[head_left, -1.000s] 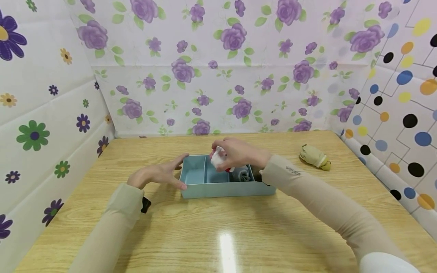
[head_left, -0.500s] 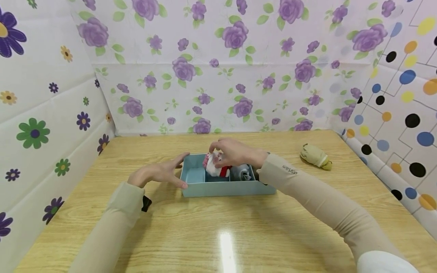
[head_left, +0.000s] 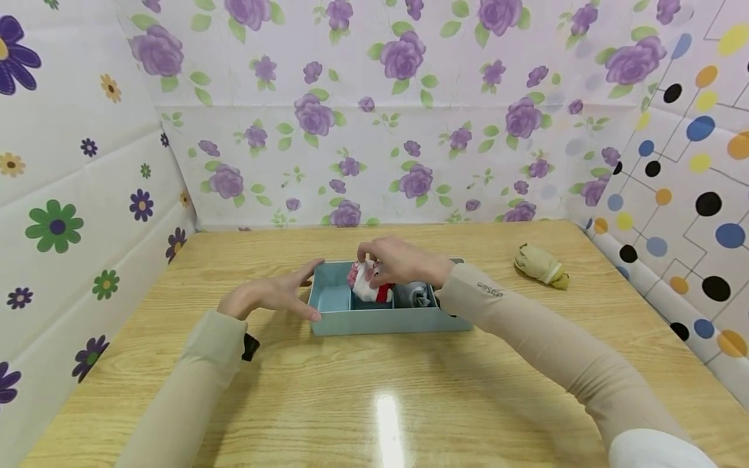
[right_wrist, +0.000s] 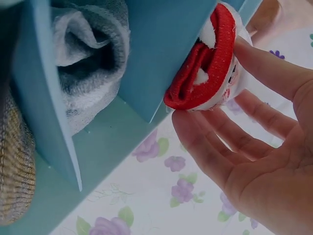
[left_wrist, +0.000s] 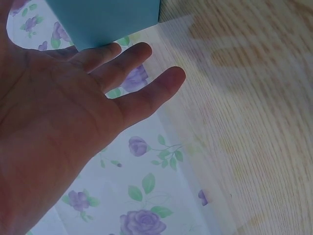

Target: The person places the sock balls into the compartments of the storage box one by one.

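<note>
A pale blue divided box [head_left: 391, 322] stands on the table. My right hand [head_left: 404, 260] pinches a rolled sock [head_left: 364, 286], white with a pink end and a red cuff, in the second compartment from the left. In the right wrist view, thumb and fingertips touch the sock's red-and-white roll [right_wrist: 208, 63]. Beside it, past a divider, sits a grey rolled sock [head_left: 417, 296]. Beyond that, a brownish knitted sock [right_wrist: 17, 161] is partly cut off in the right wrist view. My left hand [head_left: 269, 298] spans the box's left end, fingers [left_wrist: 146, 100] fairly straight, some touching it.
On the table [head_left: 328, 390], right of the box, lies a beige rolled bundle [head_left: 541, 265] with an olive end. The leftmost compartment [head_left: 333, 298] shows its bare floor. Flowered sheeting [head_left: 374, 130] rises behind the table, with patterned sheeting on both sides.
The right hand has lowered the white and red sock from above the box into the second compartment; over the last half second it barely moves. The left hand stays at the box's left end.
</note>
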{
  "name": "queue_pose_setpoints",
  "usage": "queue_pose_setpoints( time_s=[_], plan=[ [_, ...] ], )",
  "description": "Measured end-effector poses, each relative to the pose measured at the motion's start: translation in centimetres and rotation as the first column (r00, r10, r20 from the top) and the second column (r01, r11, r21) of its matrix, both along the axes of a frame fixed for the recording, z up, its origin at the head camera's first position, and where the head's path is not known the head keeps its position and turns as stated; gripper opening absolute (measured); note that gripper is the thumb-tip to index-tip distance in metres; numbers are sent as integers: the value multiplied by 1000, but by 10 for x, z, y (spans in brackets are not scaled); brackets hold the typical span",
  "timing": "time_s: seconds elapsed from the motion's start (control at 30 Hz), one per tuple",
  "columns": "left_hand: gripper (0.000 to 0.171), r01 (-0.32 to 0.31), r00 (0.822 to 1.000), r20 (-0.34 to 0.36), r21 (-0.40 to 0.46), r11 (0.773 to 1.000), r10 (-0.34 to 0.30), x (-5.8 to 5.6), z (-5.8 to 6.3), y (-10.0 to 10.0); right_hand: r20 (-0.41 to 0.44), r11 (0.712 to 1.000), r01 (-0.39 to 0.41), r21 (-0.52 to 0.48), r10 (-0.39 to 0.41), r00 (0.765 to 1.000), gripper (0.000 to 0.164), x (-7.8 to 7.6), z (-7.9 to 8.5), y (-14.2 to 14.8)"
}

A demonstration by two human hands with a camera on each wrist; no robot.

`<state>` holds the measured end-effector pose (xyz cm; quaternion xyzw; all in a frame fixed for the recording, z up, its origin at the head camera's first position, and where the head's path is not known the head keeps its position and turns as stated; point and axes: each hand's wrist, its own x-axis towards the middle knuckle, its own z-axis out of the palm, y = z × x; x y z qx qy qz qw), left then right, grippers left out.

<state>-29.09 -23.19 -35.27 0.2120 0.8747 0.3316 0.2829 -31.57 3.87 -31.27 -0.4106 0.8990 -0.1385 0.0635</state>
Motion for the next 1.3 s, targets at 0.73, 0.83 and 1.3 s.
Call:
queue_pose_setpoints(
  time_s=[0.73, 0.83, 1.3],
  plan=[
    [120, -8, 1000, -15, -3, 1000, 8, 0, 2, 0, -31, 990, 23, 141, -19, 999, 27, -2, -7, -8],
    [120, -10, 1000, -14, -4, 1000, 9, 0, 0, -1, -11, 992, 38, 122, -37, 999, 31, -2, -1, -5],
    [120, -5, 1000, -4, -2, 1000, 5, 0, -1, 0, -40, 973, 204, -113, -209, 977, 45, -32, 23, 94]
  ],
)
